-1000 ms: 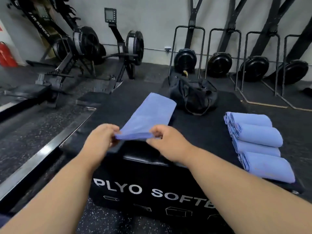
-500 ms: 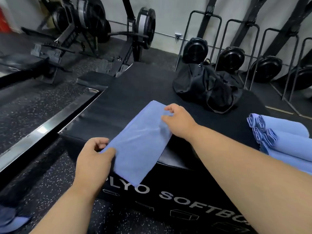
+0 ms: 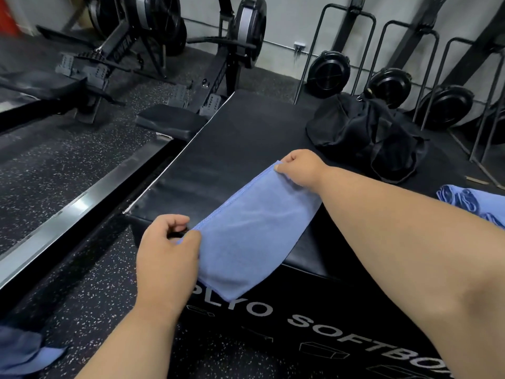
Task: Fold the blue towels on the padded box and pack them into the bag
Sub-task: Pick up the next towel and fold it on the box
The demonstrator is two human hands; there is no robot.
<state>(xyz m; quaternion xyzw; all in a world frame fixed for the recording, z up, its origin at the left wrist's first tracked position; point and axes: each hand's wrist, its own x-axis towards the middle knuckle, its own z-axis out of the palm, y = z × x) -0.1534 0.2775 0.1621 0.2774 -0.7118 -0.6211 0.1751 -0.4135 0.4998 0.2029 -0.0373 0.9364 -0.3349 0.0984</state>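
While both hands (image 3: 235, 214) pinch its ends, towel (image 3: 251, 236) overhangs box (image 3: 232, 149).

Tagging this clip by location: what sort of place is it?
Most likely a gym: rowing machines stand on speckled rubber flooring, and the padded box is printed "PLYO SOFTBO".

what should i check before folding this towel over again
1. Left hand pinches the near end of the blue towel: ok.
2. Right hand pinches the far corner: ok.
3. Towel stretched flat between the hands, no bunching: ok.
4. Towel fully on the padded box: not ok, its near end hangs over the front edge.
5. Bare box top beyond the towel to lay the fold on: ok.
6. Black bag open for packing: cannot tell.
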